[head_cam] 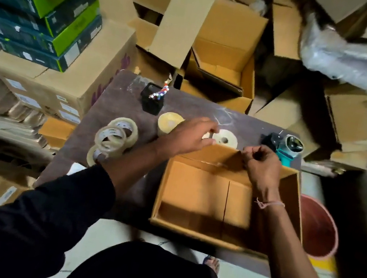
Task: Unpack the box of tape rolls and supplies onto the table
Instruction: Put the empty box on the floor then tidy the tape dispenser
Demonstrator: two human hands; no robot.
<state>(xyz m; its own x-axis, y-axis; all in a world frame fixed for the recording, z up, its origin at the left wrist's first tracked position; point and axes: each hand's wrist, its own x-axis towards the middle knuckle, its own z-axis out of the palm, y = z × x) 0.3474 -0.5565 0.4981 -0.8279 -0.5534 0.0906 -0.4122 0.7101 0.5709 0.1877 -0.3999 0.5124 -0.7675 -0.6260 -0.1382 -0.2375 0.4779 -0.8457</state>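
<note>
An open cardboard box (pixel 204 198) sits on the right part of the dark table (pixel 114 108); its inside shows only bare cardboard. My left hand (pixel 188 134) grips the box's far flap near its left end. My right hand (pixel 261 161) pinches the same flap further right. Three clear tape rolls (pixel 114 137) lie at the table's left. A yellowish roll (pixel 168 121) and a white roll (pixel 225 139) lie beyond the flap. A teal tape dispenser (pixel 283 146) rests at the far right corner.
A black pen holder (pixel 151 99) with pens stands at the table's back. Open and stacked cardboard boxes (pixel 220 55) crowd the far side and left. Green-and-dark boxes (pixel 42 6) are piled at top left. A pink bucket (pixel 317 231) stands right of the table.
</note>
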